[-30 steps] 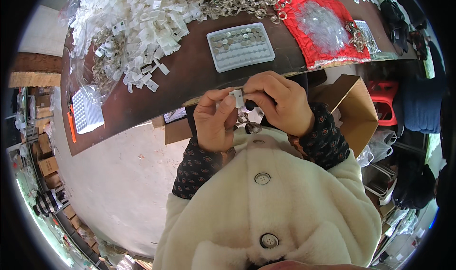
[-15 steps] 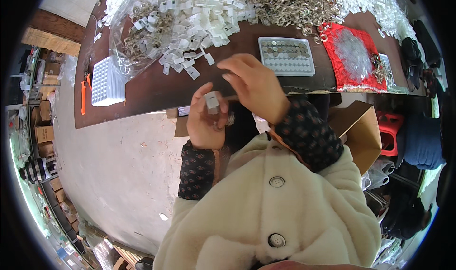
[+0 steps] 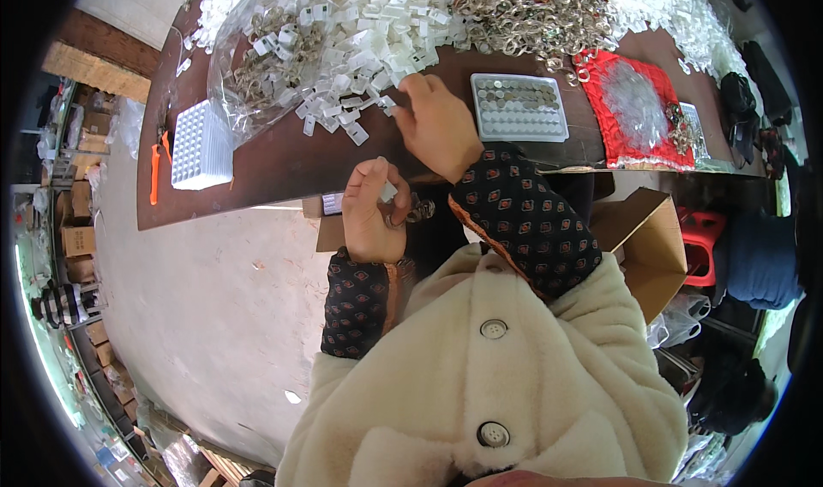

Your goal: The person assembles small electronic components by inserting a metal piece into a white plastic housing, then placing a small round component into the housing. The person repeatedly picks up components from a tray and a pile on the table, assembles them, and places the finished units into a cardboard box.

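My left hand [image 3: 375, 221] is closed around a small white plastic piece [image 3: 390, 191], in front of the table's near edge. A metal ring-like piece [image 3: 420, 209] sticks out beside its fingers, and the palm side is partly hidden. My right hand [image 3: 440, 133] is over the table with thumb and forefinger apart, at the near edge of a heap of white plastic tags [image 3: 377, 41]. One loose tag [image 3: 387, 105] lies by the right thumb and forefinger; whether they touch it I cannot tell.
Right of my right hand lies a clear tray [image 3: 519, 129] with round metal discs. Beyond it rises a heap of metal rings [image 3: 531, 15]. A red bag [image 3: 630, 110], a clear bag of rings [image 3: 270, 67], stacked white trays [image 3: 199, 148] and orange-handled pliers [image 3: 155, 174] share the brown table [image 3: 283, 170].
My right hand has moved up and left to the tag heap. My left hand has turned, its fingers now covering more of the white piece, while the metal ring-like piece shows more.
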`<state>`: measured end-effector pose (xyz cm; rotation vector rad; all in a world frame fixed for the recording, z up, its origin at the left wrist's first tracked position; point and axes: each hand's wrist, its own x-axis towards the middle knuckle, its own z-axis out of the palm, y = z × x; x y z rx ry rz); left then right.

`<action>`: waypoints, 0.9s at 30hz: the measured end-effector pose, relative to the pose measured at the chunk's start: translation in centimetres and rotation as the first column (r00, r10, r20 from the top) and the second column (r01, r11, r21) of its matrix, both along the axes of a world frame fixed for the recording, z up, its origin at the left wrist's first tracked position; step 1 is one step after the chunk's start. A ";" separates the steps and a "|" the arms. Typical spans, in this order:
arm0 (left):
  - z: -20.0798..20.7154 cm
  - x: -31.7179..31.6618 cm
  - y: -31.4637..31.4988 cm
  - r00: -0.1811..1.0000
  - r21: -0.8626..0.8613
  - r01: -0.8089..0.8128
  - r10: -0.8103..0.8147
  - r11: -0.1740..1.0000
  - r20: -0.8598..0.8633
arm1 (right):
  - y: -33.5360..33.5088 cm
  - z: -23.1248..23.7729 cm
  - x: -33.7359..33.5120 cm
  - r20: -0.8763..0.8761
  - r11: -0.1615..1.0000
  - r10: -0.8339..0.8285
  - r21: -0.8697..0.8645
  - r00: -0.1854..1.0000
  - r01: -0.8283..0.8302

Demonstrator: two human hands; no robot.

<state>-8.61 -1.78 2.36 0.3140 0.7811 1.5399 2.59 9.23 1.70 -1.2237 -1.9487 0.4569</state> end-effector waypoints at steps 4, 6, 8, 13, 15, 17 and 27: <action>0.1 0.6 0.3 0.999 -0.036 -0.038 0.038 0.999 -0.016 | 0.9 0.1 -1.3 0.047 0.998 0.024 -0.053 0.999 -0.022; 0.4 0.7 0.3 0.996 -0.004 -0.064 0.063 0.998 -0.065 | 0.8 0.8 -0.9 0.055 0.997 -0.018 -0.075 0.998 0.022; 0.6 0.9 0.6 0.991 -0.020 -0.080 0.077 0.997 -0.110 | -0.1 2.1 0.9 -0.209 0.994 0.072 -0.067 0.975 -0.088; 0.9 3.0 1.2 0.981 0.051 0.111 -0.101 0.993 -0.163 | -3.9 5.7 7.2 -0.759 0.624 0.008 -0.505 0.651 -0.596; 0.7 4.4 1.5 0.975 0.086 0.166 -0.151 0.982 -0.162 | -4.9 6.2 9.2 -0.745 0.608 -0.051 -0.551 0.665 -0.571; 0.7 5.3 1.6 0.966 0.099 0.226 -0.211 0.969 -0.148 | -4.9 6.0 11.7 -0.678 0.691 -0.060 -0.558 0.733 -0.460; 0.5 7.5 1.8 0.941 0.036 0.331 -0.327 0.943 -0.086 | 6.8 0.0 23.0 0.293 0.885 -0.461 0.085 0.838 0.458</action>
